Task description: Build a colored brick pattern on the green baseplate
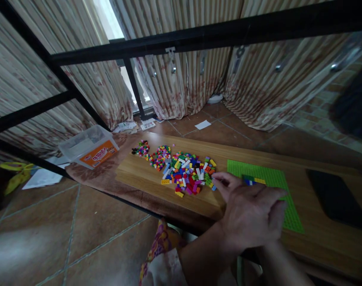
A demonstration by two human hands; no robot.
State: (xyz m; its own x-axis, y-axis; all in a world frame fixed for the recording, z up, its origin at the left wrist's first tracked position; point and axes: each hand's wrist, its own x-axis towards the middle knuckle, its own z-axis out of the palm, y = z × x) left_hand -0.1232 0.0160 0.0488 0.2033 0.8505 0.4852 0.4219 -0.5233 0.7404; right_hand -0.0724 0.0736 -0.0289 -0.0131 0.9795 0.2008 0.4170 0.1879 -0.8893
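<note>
My left hand (249,210) reaches across the wooden board, with its fingers bent, between a heap of toy bricks (188,171) and a green baseplate (291,210). Whatever it may hold is too small or hidden to make out. My right forearm (279,258) comes in from the lower right and passes behind the left hand, which covers most of the right hand. Bent fingertips touch or hover by the heap's right edge; the overlap obscures which hand they belong to. On the baseplate sit a few joined bricks (254,180) in green, yellow, blue and white, partly behind the hand.
Smaller colourful pieces (159,157) spread left of the heap on the wooden board (139,171). A dark phone-like slab (337,196) lies at the right. A clear plastic box (88,145) with an orange label stands at the left. Black metal bars (181,41) and striped curtains are behind.
</note>
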